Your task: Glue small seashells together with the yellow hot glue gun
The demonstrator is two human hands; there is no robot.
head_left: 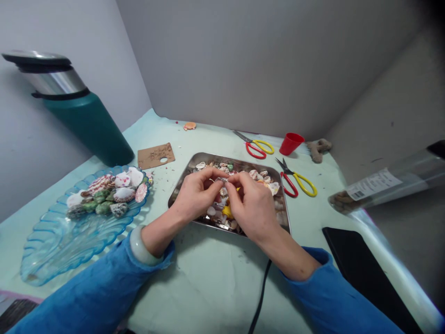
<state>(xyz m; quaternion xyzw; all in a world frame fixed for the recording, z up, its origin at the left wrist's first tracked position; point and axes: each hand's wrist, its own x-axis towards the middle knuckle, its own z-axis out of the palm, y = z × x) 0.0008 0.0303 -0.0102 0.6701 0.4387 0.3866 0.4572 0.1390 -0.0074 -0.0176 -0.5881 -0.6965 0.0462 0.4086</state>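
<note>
My left hand and my right hand meet above a metal tray, thumbs and forefingers pinched together. Between the fingertips is a small greyish piece, mostly covered, so its kind cannot be made out. Both hands appear closed on it. The tray holds many small shells, some white, some brown-speckled, along with a few yellow bits. To the left, a blue clear shell-shaped dish carries speckled scallop shells and green snail shells.
A green bottle stands at the left behind the dish. Nearby lies brown card. Two pairs of scissors, one farther back and one nearer, flank a red cup. At right are a clear tube and a black flat object.
</note>
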